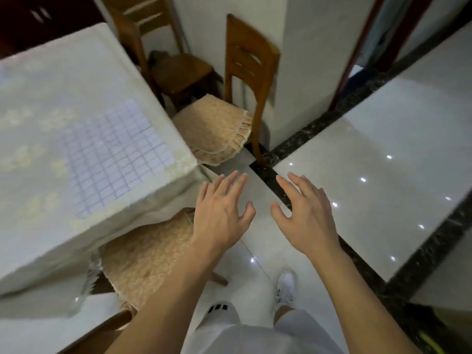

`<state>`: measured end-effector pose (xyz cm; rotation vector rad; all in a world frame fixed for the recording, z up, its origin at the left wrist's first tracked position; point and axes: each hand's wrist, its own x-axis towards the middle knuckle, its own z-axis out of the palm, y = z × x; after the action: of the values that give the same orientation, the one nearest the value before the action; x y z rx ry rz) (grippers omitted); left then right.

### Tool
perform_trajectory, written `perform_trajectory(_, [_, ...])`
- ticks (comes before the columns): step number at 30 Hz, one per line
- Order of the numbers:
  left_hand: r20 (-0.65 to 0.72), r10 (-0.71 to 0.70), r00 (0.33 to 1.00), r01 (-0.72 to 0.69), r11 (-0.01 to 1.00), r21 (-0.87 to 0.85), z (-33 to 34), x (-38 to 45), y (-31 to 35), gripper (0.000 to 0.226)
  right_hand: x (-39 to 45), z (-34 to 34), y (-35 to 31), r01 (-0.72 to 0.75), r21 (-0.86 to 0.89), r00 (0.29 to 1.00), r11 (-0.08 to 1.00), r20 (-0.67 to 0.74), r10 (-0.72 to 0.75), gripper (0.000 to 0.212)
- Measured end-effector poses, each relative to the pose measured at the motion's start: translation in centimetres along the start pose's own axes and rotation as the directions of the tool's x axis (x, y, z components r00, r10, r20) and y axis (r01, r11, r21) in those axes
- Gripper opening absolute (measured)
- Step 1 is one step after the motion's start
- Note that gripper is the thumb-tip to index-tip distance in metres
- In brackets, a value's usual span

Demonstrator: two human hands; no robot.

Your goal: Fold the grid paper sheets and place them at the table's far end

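Grid paper sheet (116, 154) flat by the bench (51, 80) near right corner, probably light, limp, prone to sliding on the cloth, best pinched at a corner; left hand (221, 213) and right hand (305, 215) spread wide, holding nothing.

grid paper (115, 159) on table (38, 98), hands (222, 213) empty

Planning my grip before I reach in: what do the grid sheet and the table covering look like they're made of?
Grid sheet: thin matte paper, it seems, lying flat with printed purple-blue lines. Table covering: cream fabric with a faint floral pattern, probably lace-like; it drapes softly over the corner. Blur hides the finer texture.
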<state>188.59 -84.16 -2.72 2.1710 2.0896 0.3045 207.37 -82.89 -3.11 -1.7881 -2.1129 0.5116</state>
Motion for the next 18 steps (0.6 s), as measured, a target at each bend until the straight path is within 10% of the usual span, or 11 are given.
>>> perform_trajectory(18, [-0.083,-0.527,0.846,0.526,0.85,-0.034,0.1,6.9,-7.5,0.061,20.8,4.3,-6.4,0.53,0.078,0.791,0.844,0.315,-0.525,0.058])
